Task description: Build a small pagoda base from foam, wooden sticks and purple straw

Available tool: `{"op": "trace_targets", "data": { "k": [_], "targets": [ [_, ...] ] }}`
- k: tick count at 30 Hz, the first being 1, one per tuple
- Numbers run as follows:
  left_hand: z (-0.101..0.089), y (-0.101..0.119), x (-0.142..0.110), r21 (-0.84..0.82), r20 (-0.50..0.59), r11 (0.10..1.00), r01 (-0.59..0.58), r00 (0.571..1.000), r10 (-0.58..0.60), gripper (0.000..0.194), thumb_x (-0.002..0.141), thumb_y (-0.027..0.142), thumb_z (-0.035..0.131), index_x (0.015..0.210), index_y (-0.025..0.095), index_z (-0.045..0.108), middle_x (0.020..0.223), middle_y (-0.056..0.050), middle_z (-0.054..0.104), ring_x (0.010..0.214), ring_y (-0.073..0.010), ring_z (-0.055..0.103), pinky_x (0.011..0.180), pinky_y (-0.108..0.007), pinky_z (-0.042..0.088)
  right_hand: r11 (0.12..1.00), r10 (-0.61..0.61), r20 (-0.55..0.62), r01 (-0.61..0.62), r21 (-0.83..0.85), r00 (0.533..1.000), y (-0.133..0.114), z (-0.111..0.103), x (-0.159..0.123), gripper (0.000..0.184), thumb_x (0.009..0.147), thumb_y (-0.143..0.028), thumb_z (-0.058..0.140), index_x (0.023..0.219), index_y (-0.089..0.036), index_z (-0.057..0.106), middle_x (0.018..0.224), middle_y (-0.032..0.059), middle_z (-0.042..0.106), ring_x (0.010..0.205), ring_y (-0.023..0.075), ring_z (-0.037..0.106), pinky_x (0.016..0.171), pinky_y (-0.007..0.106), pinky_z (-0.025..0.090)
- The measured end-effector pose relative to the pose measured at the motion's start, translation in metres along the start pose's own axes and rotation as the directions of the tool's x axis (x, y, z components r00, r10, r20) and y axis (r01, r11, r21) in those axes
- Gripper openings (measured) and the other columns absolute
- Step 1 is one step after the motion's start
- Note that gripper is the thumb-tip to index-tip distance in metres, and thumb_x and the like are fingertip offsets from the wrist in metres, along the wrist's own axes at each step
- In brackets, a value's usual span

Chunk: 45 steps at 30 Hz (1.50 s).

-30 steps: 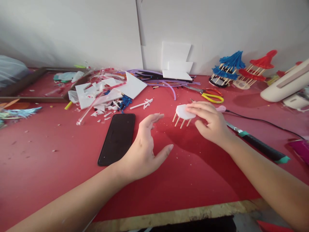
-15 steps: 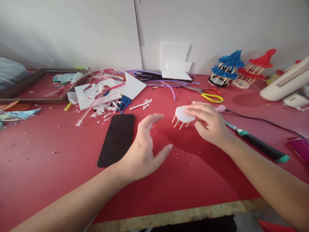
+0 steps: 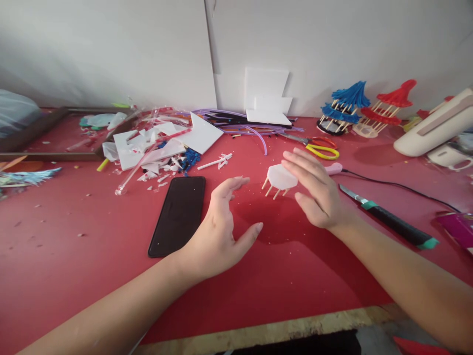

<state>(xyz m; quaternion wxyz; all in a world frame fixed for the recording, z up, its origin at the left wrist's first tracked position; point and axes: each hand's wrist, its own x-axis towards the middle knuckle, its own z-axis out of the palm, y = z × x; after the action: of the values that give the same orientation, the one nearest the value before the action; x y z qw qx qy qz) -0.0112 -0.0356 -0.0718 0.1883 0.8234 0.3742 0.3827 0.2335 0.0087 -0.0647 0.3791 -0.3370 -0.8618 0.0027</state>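
A small white foam piece (image 3: pixel 280 176) with several thin wooden sticks under it stands on the red table (image 3: pixel 284 286), like a little many-legged stool. Just to its right is my right hand (image 3: pixel 314 190), fingers stretched out; its fingertips overlap the piece's right edge, and I cannot tell if they touch. My left hand (image 3: pixel 218 229) hovers left of the piece with thumb and fingers apart, holding nothing. Beside that hand lies a black phone (image 3: pixel 177 214). A pink-handled tool (image 3: pixel 334 168) with a black cord is partly hidden behind my right hand.
A utility knife (image 3: pixel 391 219) lies at right, its blade exposed. Behind are yellow-handled scissors (image 3: pixel 322 151), a blue-roofed model (image 3: pixel 343 111) and a red-roofed model (image 3: pixel 388 108). White foam scraps (image 3: pixel 148 143) and purple pipe cleaners (image 3: pixel 258 135) cover the back left and middle. A dark frame (image 3: pixel 55 157) lies far left.
My right hand has let go of the top of the white piece and drawn slightly back, its fingers straightening. The piece stays standing, and my left hand has hardly moved.
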Motion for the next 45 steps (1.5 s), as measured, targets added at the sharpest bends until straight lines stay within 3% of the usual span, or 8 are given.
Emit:
{"op": "trace_targets", "data": {
  "k": [7,20,27,31,34,38,41,45],
  "targets": [
    [0.002,0.000,0.002,-0.002,-0.004,1.000,0.006,1.000,-0.006,0.075,0.084,0.020,0.062,0.140,0.019,0.013,0.140,-0.019,0.030,0.133,-0.0291,0.041,0.104,-0.047,0.045,0.998,-0.026,0.250,0.042,-0.056,0.968,0.000,0.006,0.002,0.059,0.083,-0.017,0.037,0.141,-0.008,0.041,0.149,0.0128,0.039,0.141,0.0237,0.031,0.117,0.049,0.024],
    [0.001,0.000,0.004,-0.012,0.000,1.000,0.007,1.000,-0.007,0.075,0.083,0.020,0.062,0.140,0.020,0.012,0.139,-0.019,0.033,0.132,-0.0291,0.042,0.103,-0.048,0.045,0.998,-0.010,0.233,0.024,-0.059,0.972,-0.002,0.010,0.001,0.062,0.076,-0.013,0.040,0.138,-0.007,0.045,0.147,0.0145,0.043,0.140,0.0239,0.033,0.116,0.049,0.028],
    [0.002,0.001,0.000,0.001,0.011,0.999,0.034,0.999,-0.034,0.076,0.084,0.021,0.062,0.141,0.019,0.012,0.141,-0.019,0.031,0.133,-0.0279,0.041,0.105,-0.046,0.044,0.994,-0.012,0.204,0.034,-0.100,0.979,0.000,0.011,-0.001,0.063,0.082,-0.009,0.046,0.144,-0.019,0.039,0.147,0.0091,0.044,0.139,0.0240,0.035,0.114,0.052,0.031],
    [-0.002,-0.002,0.001,0.062,0.052,0.995,0.074,0.996,-0.077,0.069,0.085,0.025,0.061,0.141,0.019,0.021,0.140,-0.018,0.039,0.132,-0.0292,0.041,0.105,-0.048,0.044,1.000,-0.004,0.058,0.005,-0.029,0.998,0.002,0.004,-0.004,0.060,0.087,-0.005,0.042,0.143,-0.025,0.040,0.147,0.0063,0.044,0.137,0.0230,0.039,0.114,0.049,0.034],
    [-0.008,0.000,0.005,0.153,0.158,0.987,0.055,0.984,-0.079,0.050,0.089,0.027,0.056,0.134,0.019,0.037,0.141,-0.016,0.045,0.134,-0.0302,0.039,0.107,-0.051,0.040,0.963,0.265,-0.191,-0.250,0.100,0.945,0.008,0.004,-0.010,0.050,0.091,-0.011,0.044,0.139,-0.025,0.046,0.141,0.0071,0.052,0.129,0.0234,0.050,0.110,0.045,0.040],
    [0.000,0.020,-0.004,0.160,0.460,0.973,-0.167,0.885,0.076,0.045,0.093,0.037,0.048,0.135,0.020,0.045,0.149,-0.010,0.041,0.140,-0.0317,0.032,0.110,-0.054,0.035,0.695,0.662,-0.257,-0.448,0.562,0.704,0.025,0.015,-0.017,0.026,0.091,-0.031,0.053,0.111,-0.021,0.066,0.111,0.0066,0.070,0.103,0.0242,0.066,0.091,0.040,0.055],
    [0.023,0.043,-0.025,-0.007,0.654,0.939,-0.343,0.709,0.263,0.060,0.094,0.053,0.040,0.145,0.022,0.033,0.155,-0.003,0.031,0.143,-0.0267,0.028,0.115,-0.049,0.028,0.590,0.721,-0.232,-0.403,0.700,0.652,0.032,0.023,-0.018,0.024,0.091,-0.036,0.051,0.101,-0.021,0.068,0.099,0.0053,0.073,0.089,0.0232,0.071,0.077,0.038,0.059],
    [0.044,0.051,-0.034,-0.083,0.678,0.909,-0.409,0.645,0.352,0.049,0.098,0.044,0.031,0.145,0.029,0.035,0.151,0.006,0.034,0.144,-0.0181,0.025,0.118,-0.043,0.025,0.561,0.734,-0.263,-0.342,0.754,0.626,0.030,0.022,-0.022,0.022,0.088,-0.036,0.054,0.097,-0.021,0.068,0.091,0.0055,0.073,0.080,0.0246,0.072,0.069,0.040,0.060]
  ]
}}
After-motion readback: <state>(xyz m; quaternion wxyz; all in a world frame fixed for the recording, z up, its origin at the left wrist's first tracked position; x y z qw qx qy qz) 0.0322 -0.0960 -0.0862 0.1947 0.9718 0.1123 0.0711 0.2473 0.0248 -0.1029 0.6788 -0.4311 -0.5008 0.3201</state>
